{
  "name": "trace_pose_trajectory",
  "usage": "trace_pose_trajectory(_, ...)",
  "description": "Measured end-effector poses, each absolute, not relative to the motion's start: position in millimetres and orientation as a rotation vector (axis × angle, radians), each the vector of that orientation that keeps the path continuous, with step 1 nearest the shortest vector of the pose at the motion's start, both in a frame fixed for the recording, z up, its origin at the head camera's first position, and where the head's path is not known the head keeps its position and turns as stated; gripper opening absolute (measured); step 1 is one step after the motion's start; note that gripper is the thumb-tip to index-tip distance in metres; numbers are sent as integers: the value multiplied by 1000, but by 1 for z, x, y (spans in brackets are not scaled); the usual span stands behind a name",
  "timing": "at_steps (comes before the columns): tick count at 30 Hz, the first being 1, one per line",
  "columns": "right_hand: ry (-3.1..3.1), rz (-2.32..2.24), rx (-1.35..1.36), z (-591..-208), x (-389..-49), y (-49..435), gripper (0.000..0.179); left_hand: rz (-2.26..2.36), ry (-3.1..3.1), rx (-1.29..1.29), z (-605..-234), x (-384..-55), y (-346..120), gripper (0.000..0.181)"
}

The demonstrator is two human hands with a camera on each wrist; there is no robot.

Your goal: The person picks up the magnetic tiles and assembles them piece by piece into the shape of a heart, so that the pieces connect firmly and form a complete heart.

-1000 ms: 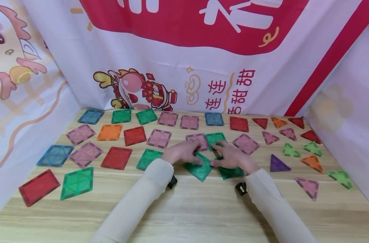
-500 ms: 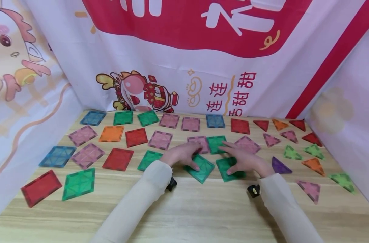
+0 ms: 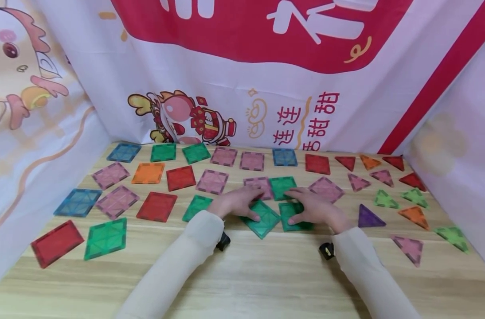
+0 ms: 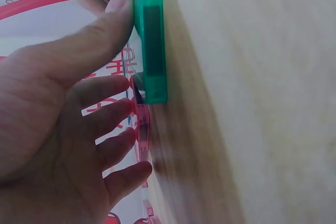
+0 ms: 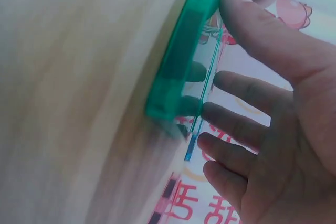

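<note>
Near mid-frame, the loose-fingered left hand (image 3: pixel 237 201) is touching one green tile (image 3: pixel 265 221); the relaxed right hand (image 3: pixel 315 206) is touching another green tile (image 3: pixel 286 216).

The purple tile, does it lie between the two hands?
No, the purple tile lies to the right of the right hand.
</note>
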State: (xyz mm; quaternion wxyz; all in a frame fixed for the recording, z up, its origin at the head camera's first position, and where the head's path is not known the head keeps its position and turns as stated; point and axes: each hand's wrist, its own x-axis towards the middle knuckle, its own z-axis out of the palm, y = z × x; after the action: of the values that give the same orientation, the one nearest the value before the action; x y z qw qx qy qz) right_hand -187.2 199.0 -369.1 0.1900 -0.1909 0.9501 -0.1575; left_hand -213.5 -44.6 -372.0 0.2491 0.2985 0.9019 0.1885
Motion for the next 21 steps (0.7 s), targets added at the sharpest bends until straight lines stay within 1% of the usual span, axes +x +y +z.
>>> trace_pose_trajectory(9,2726,-422,-536,-367,-182,192,78,515,2435,811,-369,-214,-43,68)
trace_pose_trajectory(17,2716,-349,-499,-372,-180,186,83,469,2520,840,-372,-216,-35,64)
trace_pose_trajectory(21,2727,-316,-527,-371,-178,184,84,424,2540,815,-371,-212,-34,65)
